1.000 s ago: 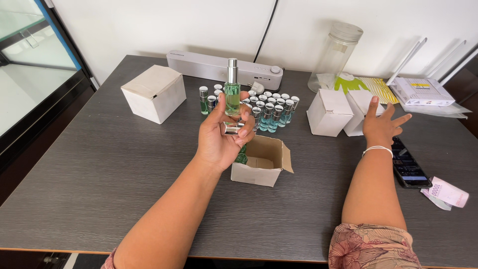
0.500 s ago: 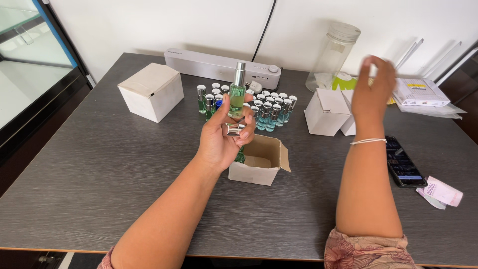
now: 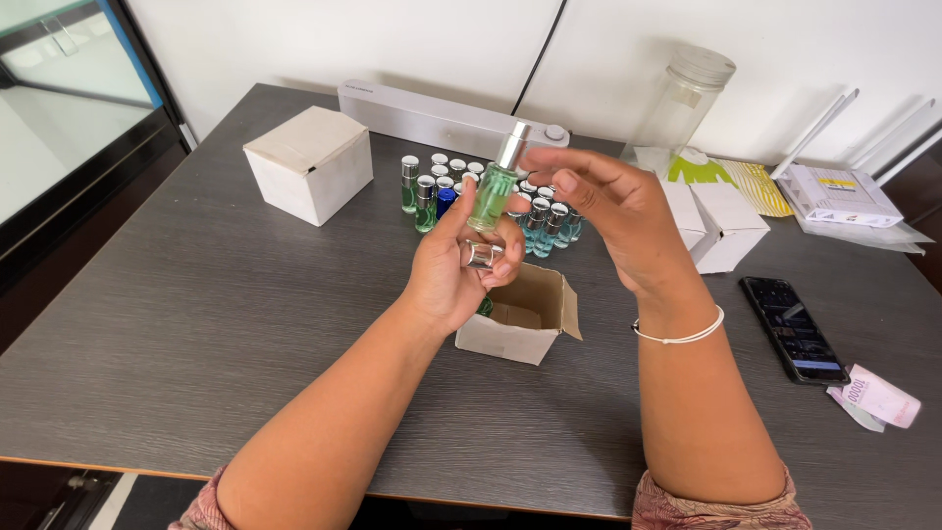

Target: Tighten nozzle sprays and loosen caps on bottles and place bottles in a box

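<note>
Midway: left hand (image 3: 453, 265) grips small green glass spray bottle (image 3: 494, 192) upright above open cardboard carton (image 3: 518, 319) on dark bench (image 3: 196, 324), loose silver cap (image 3: 480, 255) tucked under fingers. Right hand (image 3: 610, 214) open, fingertips just beside sprayer top. Bottle uncapped, not yet boxed.

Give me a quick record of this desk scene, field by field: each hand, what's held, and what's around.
left hand: holds a green spray bottle upright, a silver cap in its fingers
right hand: at the bottle's silver top, bracelet on wrist
below hands: open small carton
behind: cluster of small bottles
left: closed white box
right: phone
surface: dark table
</note>
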